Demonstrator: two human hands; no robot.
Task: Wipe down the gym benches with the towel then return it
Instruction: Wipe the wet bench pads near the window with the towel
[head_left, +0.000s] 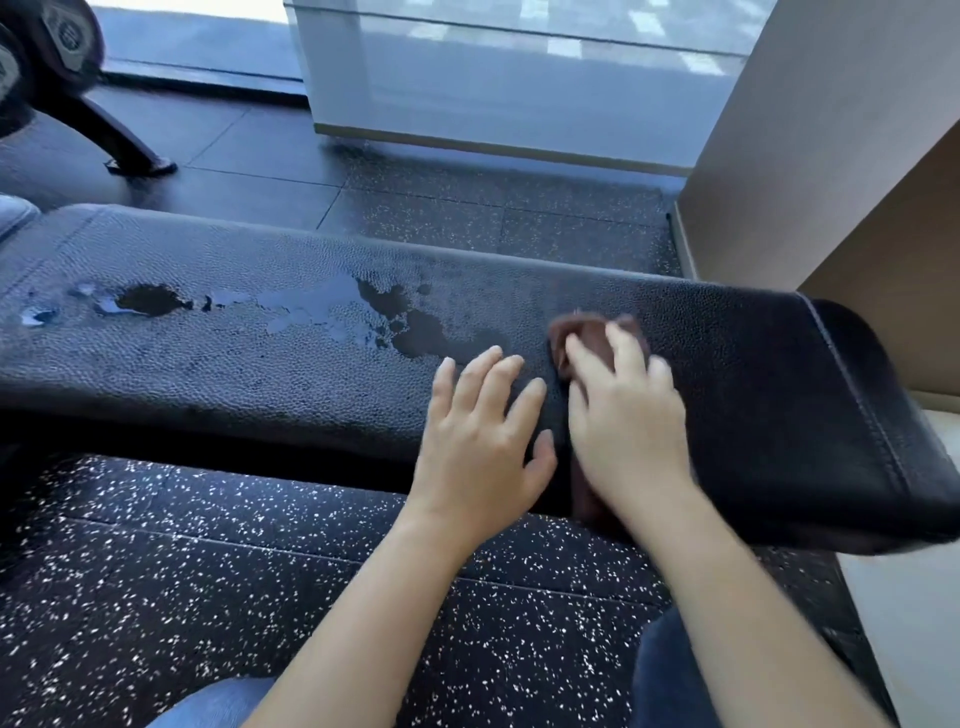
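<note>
- The right grip (628, 415) lies spread with its fingers nearly straight, pressing down on the brown towel (592, 338). It is motion-blurred, and no curl round the cloth shows.
- The towel sits under that grip on the black padded counter (779, 395). It is bunched past the fingertips and hangs off the near edge below the wrist.
- The left grip (483, 431) rests flat and slack-fingered on the counter just beside the right grip, holding nothing, with its thumb close to the towel.
- Beyond and to the left of the left grip, a wet patch (405, 322) darkens the pebbled upholstery. Farther left lies a small puddle (150, 300).
- Beneath both forearms runs a black speckled rubber floor (208, 571).
- Beyond the grips, past the counter, stands a frosted glass panel (519, 78). To the right of the right grip rises a beige wall (831, 130).
- Far to the left of the left grip, a dark rack leg (130, 145) stands on the floor.
</note>
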